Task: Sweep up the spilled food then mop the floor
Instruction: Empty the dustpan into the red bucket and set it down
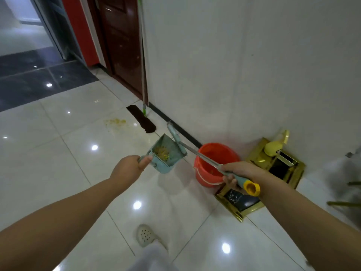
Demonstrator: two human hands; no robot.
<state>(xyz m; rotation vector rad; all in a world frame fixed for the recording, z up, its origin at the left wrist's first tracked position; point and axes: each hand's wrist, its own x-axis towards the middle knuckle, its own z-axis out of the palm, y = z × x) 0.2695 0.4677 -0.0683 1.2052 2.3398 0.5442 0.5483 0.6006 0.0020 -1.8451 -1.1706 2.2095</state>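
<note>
Head view: left hand grips the loaded dustpan, right hand grips the broom. Red bucket sits just right of the pan, nearer the right hand.

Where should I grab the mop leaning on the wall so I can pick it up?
Grab the mop by its long thin pole, fairly high up, coming from the open floor side because the wall is right behind it. The pole stands nearly upright, and the flat dark pad lies on the floor, so a high grip probably lifts it easily.
</note>
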